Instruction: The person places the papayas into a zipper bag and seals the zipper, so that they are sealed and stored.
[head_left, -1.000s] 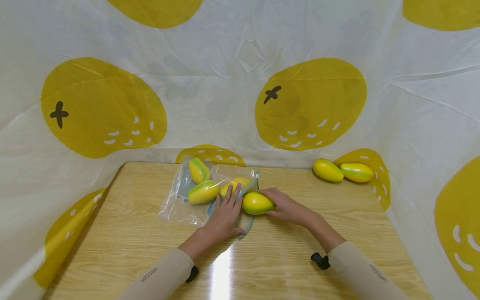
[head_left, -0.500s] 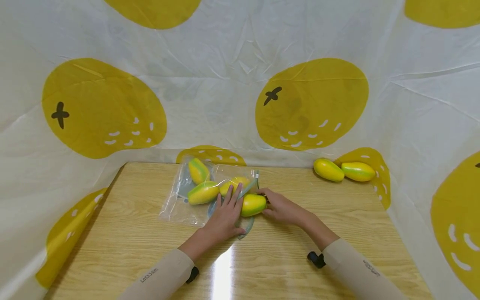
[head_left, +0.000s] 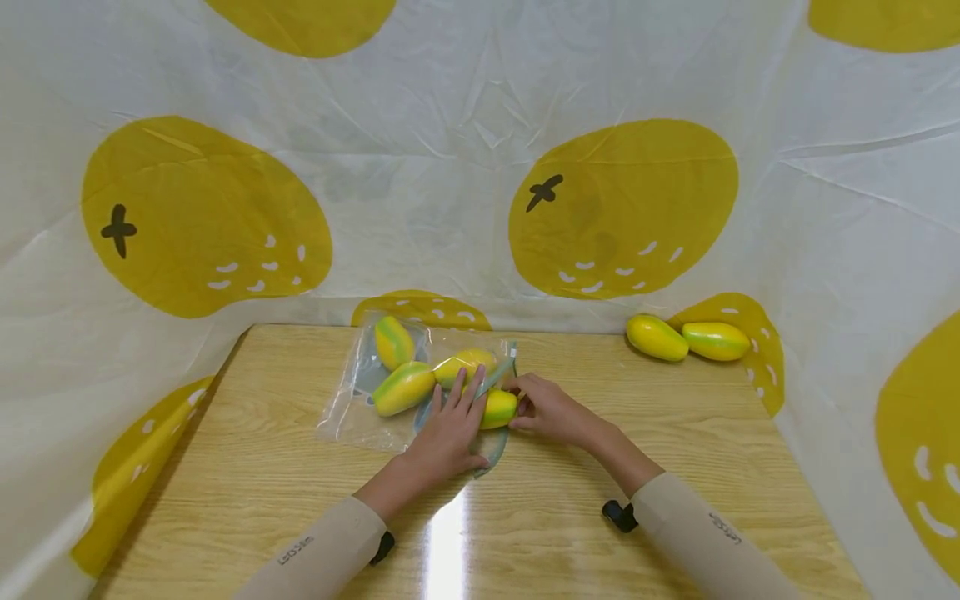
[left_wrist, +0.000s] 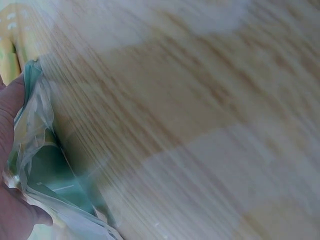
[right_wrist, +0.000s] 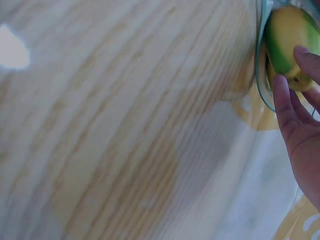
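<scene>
A clear zip bag (head_left: 348,425) lies on the table with several yellow-green papayas in it, such as the papaya (head_left: 403,388) near its middle. My left hand (head_left: 444,433) rests on the bag by its mouth, fingers straight and spread, thumb near the lower lip. In the left wrist view, a fingertip and thumb of that hand are at the edges of the gaping green-rimmed mouth (left_wrist: 33,75). My right hand (head_left: 557,410) holds the rear end of another papaya (right_wrist: 287,40) between thumb and fingers. That fruit is mostly inside the mouth, partly hidden by my left hand.
Two more papayas, a left one (head_left: 657,337) and a right one (head_left: 716,342), lie at the table's back right corner. White cloth (head_left: 420,208) with yellow fruit prints surrounds the wooden table (head_left: 600,542) at the back and sides.
My right hand has moved left, pushing the papaya deeper into the bag's mouth, and its grip has slid to the fruit's rear end. My left hand has stayed in place.
</scene>
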